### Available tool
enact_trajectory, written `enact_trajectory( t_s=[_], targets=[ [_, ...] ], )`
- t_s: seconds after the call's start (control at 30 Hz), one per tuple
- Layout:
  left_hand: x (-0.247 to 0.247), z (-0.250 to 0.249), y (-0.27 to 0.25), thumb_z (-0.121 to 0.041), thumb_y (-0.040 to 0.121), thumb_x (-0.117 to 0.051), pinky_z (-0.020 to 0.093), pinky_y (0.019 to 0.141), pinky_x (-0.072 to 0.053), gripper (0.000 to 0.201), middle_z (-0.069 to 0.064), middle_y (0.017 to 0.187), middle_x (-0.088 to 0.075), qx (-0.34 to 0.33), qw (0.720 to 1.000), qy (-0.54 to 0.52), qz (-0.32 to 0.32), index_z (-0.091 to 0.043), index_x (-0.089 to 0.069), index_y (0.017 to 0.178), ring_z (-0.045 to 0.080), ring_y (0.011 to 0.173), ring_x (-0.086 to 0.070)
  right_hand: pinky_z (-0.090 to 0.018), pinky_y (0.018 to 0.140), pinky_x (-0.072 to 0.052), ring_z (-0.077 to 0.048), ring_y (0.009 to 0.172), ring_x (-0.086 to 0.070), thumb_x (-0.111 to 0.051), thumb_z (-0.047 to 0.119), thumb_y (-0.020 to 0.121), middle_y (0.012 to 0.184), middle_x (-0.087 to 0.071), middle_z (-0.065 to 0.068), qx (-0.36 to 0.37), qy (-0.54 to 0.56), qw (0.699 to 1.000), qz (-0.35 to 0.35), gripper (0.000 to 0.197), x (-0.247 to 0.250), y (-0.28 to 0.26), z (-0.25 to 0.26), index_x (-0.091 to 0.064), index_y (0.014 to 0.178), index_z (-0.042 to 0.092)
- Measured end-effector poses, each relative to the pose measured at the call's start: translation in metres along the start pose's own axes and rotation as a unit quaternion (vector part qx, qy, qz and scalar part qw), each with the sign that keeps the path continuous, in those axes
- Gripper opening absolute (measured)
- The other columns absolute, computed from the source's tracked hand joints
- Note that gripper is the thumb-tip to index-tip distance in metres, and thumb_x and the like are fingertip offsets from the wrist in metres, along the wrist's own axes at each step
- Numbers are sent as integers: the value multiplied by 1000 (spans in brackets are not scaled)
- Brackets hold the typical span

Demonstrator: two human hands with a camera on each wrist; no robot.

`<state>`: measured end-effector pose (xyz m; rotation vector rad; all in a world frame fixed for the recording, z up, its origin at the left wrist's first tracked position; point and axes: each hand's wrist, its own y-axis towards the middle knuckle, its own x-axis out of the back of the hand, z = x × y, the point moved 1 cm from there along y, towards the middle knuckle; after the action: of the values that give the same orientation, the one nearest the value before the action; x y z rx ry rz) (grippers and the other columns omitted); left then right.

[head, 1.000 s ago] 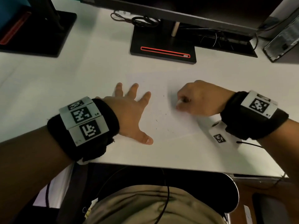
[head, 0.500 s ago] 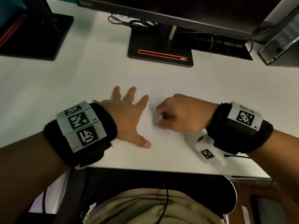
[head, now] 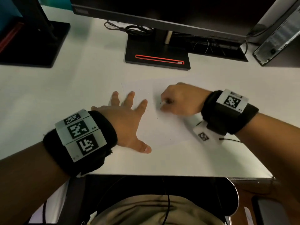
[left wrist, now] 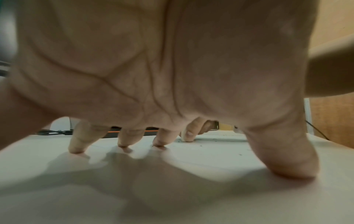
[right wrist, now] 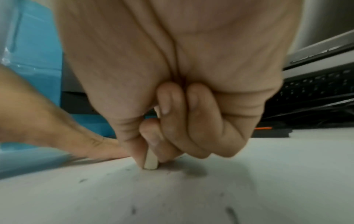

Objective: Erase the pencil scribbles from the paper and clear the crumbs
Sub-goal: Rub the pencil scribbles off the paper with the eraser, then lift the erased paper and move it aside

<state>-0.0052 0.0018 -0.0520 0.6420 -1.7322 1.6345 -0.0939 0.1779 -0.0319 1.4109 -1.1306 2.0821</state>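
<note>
A white sheet of paper (head: pixel 162 127) lies on the white desk, speckled with small dark eraser crumbs (head: pixel 157 118). My left hand (head: pixel 128 117) lies spread and flat on the paper's left part, fingertips (left wrist: pixel 76 149) and thumb pressing down. My right hand (head: pixel 177 101) is curled and pinches a small white eraser (right wrist: pixel 151 162) between thumb and fingers, its lower end pressed onto the paper (right wrist: pixel 191 197). In the right wrist view dark crumbs (right wrist: pixel 230 212) lie in front of the eraser. Pencil marks are too faint to make out.
A black monitor stand with a red stripe (head: pixel 157 57) sits behind the paper, cables (head: pixel 129 28) behind it. Another dark stand (head: pixel 32 44) is at far left, a computer case (head: pixel 279 41) at far right. The desk's front edge (head: pixel 162 175) runs close to my body.
My right hand with the eraser rubbed across the paper: it moved left toward the left hand half a second ago, then back to the right and farther away. The left hand stayed pressed down.
</note>
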Motion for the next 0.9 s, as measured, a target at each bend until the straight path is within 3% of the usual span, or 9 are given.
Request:
enact_trajectory(
  t_s=[0.1, 0.23, 0.4, 0.47, 0.6, 0.77, 0.83, 0.9],
  targets=[
    [1, -1, 0, -95, 57, -58, 74, 108, -27, 139, -3, 159, 39, -2, 1000, 2, 0, -41, 31, 149, 41, 149, 26, -38, 65, -47, -27, 75, -58, -56, 31, 93, 76, -61, -8, 3, -19, 1000, -24, 29, 4, 3, 1, -56, 73, 10],
    [-1, -1, 0, -94, 57, -60, 77, 107, -25, 139, -4, 159, 39, -5, 1000, -12, 5, -44, 31, 149, 41, 148, 27, -33, 65, -47, -19, 66, -55, -56, 30, 94, 68, -60, 1, 81, 31, 995, 46, 23, -13, -4, 35, -62, 78, 14],
    [3, -2, -2, -94, 58, -58, 74, 108, -27, 139, -3, 159, 40, -2, 1000, -5, 1, -40, 32, 149, 40, 148, 27, -30, 60, -36, -21, 69, -51, -55, 34, 96, 73, -56, -3, -16, 16, 1000, -7, 34, 6, 12, 6, -51, 67, 17],
    [2, -2, -2, -95, 58, -58, 74, 109, -27, 140, -3, 158, 40, -3, 1000, -2, -2, -39, 32, 150, 40, 148, 27, -31, 60, -39, -22, 69, -52, -55, 32, 96, 73, -58, -4, -12, 9, 1000, -26, 32, 1, 11, 12, -55, 70, 13],
    [1, -1, -5, -94, 57, -59, 74, 109, -27, 143, -7, 157, 43, -7, 1000, 5, 7, -36, 33, 150, 40, 148, 28, -31, 60, -40, -19, 64, -51, -55, 35, 97, 71, -57, -3, 12, 54, 998, 21, 34, -16, -6, 22, -53, 70, 13],
    [4, -1, -5, -95, 54, -61, 71, 110, -29, 145, -7, 159, 38, -16, 1000, 7, -4, -36, 28, 152, 42, 149, 23, -30, 57, -37, -20, 65, -49, -55, 34, 97, 77, -58, -8, -108, 54, 992, -32, 38, 4, -12, -33, -49, 66, 12],
    [6, 0, -6, -94, 53, -62, 69, 110, -30, 144, -7, 162, 31, -19, 999, 25, -15, -36, 22, 154, 42, 151, 14, -29, 56, -42, -20, 59, -51, -57, 30, 94, 67, -59, -4, -125, 127, 983, -37, 34, 1, -20, -46, -53, 66, 11],
    [14, 1, -7, -93, 56, -62, 63, 111, -33, 134, -5, 166, 12, -24, 999, 25, -32, -35, 5, 157, 40, 151, -5, -28, 50, -44, -17, 50, -50, -61, 23, 92, 59, -60, -1, -139, 265, 953, -42, 27, -6, -36, -51, -60, 68, 10]
  ],
)
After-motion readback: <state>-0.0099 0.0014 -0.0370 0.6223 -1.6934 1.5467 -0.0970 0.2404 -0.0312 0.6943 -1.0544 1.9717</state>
